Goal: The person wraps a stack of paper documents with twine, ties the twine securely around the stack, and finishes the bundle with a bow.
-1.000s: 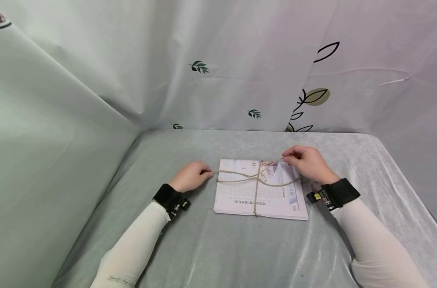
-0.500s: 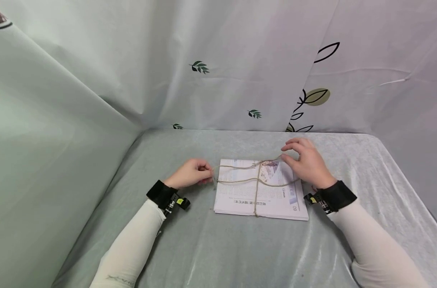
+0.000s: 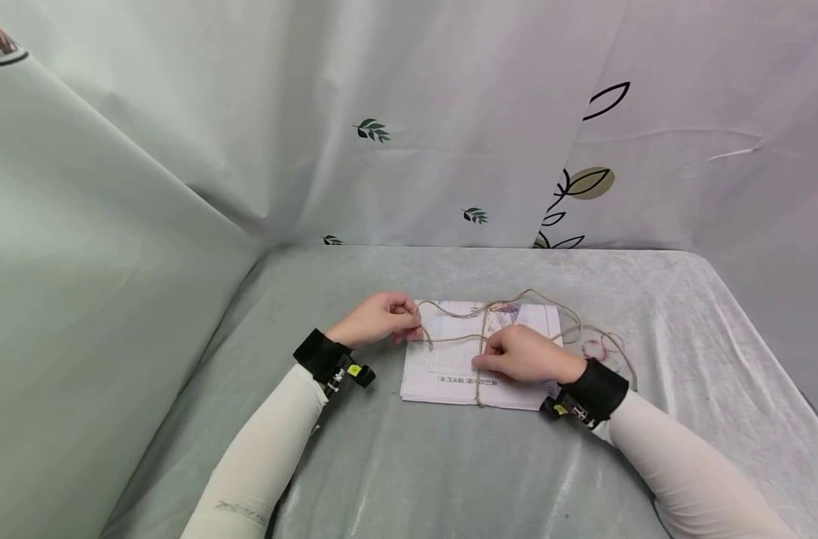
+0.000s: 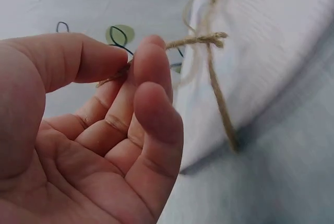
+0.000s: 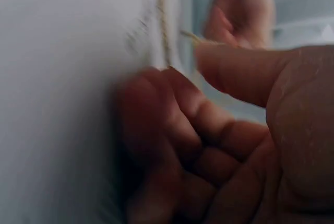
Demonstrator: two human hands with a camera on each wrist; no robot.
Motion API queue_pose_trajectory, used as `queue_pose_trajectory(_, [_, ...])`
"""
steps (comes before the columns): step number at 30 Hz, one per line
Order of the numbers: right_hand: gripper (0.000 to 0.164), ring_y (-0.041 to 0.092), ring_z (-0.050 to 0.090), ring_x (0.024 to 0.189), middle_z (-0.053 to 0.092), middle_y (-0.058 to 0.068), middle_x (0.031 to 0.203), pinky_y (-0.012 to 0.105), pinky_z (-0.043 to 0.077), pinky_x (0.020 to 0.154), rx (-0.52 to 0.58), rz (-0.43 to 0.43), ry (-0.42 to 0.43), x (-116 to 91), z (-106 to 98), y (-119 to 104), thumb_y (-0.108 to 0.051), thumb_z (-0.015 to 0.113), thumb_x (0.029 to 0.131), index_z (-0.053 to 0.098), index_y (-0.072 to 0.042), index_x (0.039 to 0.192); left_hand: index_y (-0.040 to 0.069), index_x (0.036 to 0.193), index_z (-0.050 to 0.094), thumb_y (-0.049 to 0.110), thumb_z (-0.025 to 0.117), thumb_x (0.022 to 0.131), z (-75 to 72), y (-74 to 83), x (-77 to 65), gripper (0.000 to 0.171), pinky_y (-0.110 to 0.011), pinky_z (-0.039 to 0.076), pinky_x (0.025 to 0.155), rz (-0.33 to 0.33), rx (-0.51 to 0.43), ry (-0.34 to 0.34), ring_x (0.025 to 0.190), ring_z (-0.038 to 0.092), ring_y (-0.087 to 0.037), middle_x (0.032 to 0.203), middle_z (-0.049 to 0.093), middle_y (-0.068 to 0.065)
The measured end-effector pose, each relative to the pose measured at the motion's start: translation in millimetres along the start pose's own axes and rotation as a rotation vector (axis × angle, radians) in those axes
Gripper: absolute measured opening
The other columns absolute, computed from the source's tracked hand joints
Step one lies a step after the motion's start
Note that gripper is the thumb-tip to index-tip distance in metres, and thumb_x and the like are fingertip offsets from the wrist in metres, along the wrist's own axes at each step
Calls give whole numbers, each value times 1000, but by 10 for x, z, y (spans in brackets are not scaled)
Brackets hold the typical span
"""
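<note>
A folded stack of newspapers (image 3: 435,383) lies on the table with brown twine (image 3: 530,291) crossed over it. At its left edge my left hand (image 3: 382,320) pinches the twine between thumb and fingers; in the left wrist view, a short knotted or frayed twine end (image 4: 215,39) sticks out past the fingertips. My right hand (image 3: 526,355) is low over the middle of the stack, fingertips close to where the strands cross. Its fingers are loosely bent, and in the right wrist view its thumb (image 5: 229,70) stands apart from them, with no twine between.
Loose twine (image 3: 624,358) trails onto the grey cloth-covered table (image 3: 409,479) at the right of the stack. Thin red loops (image 3: 593,349) lie beside it. Behind the table hangs a pale curtain (image 3: 409,172) with leaf prints.
My right hand has let go of the twine at the stack's upper right and come down leftward to the middle. The freed twine lies slack. My left hand has shifted slightly right, still pinching.
</note>
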State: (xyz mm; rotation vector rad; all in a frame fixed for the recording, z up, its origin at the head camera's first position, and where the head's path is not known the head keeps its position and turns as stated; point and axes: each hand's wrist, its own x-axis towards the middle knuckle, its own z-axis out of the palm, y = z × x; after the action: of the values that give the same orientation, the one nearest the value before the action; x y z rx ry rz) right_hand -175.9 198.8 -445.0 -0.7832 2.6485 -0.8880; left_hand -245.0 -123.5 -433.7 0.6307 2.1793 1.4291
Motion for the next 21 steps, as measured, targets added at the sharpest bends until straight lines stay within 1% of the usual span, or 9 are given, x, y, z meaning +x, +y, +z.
queue_pose_trajectory(4, [56, 4, 38, 48, 36, -18, 53, 26, 31, 53, -33, 45, 38, 32, 137, -41, -43, 78, 105, 53, -25, 58, 2, 106, 75, 16, 70, 111, 45, 45, 131, 16, -36, 57, 71, 27, -23, 22, 75, 67, -19, 97, 80, -11])
queue_pose_trajectory(7, [59, 4, 36, 47, 32, -18, 52, 26, 29, 52, -41, 76, 68, 34, 184, -84, -40, 80, 103, 47, -25, 57, 2, 106, 76, 16, 70, 111, 66, 42, 172, 16, -34, 58, 72, 25, -35, 35, 78, 67, -18, 97, 79, -9])
queue_pose_trajectory(9, [57, 5, 36, 48, 33, -18, 52, 27, 29, 53, -49, 93, 87, 30, 195, -104, -35, 81, 102, 48, -25, 57, 1, 105, 76, 15, 68, 112, 76, 43, 174, 17, -34, 58, 72, 25, -64, 42, 79, 67, -20, 98, 78, -12])
queue_pose_trajectory(11, [53, 6, 38, 49, 34, -17, 52, 28, 30, 55, -56, 98, 104, 26, 195, -119, -29, 81, 100, 49, -24, 57, 0, 107, 75, 14, 67, 113, 87, 53, 171, 16, -35, 58, 74, 31, -118, 60, 83, 67, -24, 102, 77, -17])
queue_pose_trajectory(14, [49, 6, 40, 50, 37, -17, 53, 28, 31, 56, -61, 104, 112, 23, 189, -123, -25, 81, 98, 52, -23, 58, -2, 111, 74, 11, 67, 112, 111, 72, 169, 15, -34, 59, 75, 55, -204, 109, 89, 69, -27, 108, 76, -25])
queue_pose_trajectory(15, [48, 6, 41, 51, 38, -16, 53, 28, 31, 56, -61, 104, 110, 24, 188, -123, -25, 81, 98, 52, -23, 59, -3, 111, 74, 10, 67, 112, 122, 67, 173, 14, -34, 59, 75, 61, -219, 128, 90, 69, -27, 108, 75, -26])
queue_pose_trajectory(17, [48, 6, 41, 51, 38, -16, 54, 28, 32, 56, -54, 99, 103, 25, 189, -116, -25, 80, 98, 52, -23, 59, -4, 109, 75, 9, 69, 111, 141, 45, 181, 14, -33, 59, 73, 64, -206, 164, 87, 68, -25, 106, 76, -25])
queue_pose_trajectory(19, [48, 6, 41, 51, 39, -16, 55, 28, 32, 56, -43, 96, 98, 27, 195, -105, -26, 80, 98, 52, -23, 60, -3, 105, 77, 10, 72, 109, 159, 8, 185, 15, -32, 57, 70, 51, -142, 194, 81, 67, -22, 98, 76, -19])
queue_pose_trajectory(21, [47, 6, 41, 52, 39, -15, 55, 28, 32, 56, -29, 102, 94, 26, 198, -91, -27, 80, 98, 52, -23, 60, -1, 101, 79, 12, 74, 108, 177, -29, 193, 15, -32, 55, 67, 31, -64, 203, 74, 65, -19, 90, 75, -13])
